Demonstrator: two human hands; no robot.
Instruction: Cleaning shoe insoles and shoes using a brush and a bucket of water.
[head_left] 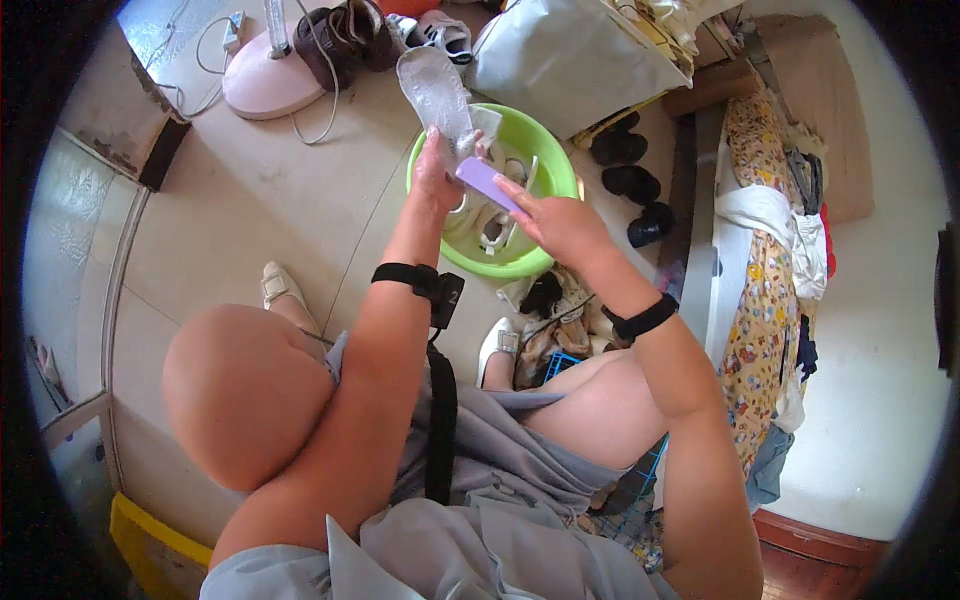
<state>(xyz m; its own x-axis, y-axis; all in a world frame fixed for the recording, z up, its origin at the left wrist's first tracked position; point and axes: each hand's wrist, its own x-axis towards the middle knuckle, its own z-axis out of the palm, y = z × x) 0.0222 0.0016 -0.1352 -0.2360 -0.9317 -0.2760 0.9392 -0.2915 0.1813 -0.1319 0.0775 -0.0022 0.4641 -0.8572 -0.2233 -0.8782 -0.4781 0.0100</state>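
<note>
My left hand grips a wet white shoe, its sole turned up and streaked with suds. The shoe is held over the near-left part of a light green basin. My right hand is closed round the near end of a purple scrubbing brush. The brush's far end is close to my left fingers and the shoe's near end; whether it touches the shoe I cannot tell. White shoe parts with straps lie in the basin below.
A pink round stand base with a cable is at far left. Brown shoes stand beside it. A large white bag is behind the basin, with black shoes to its right. Crumpled cloths lie near the basin.
</note>
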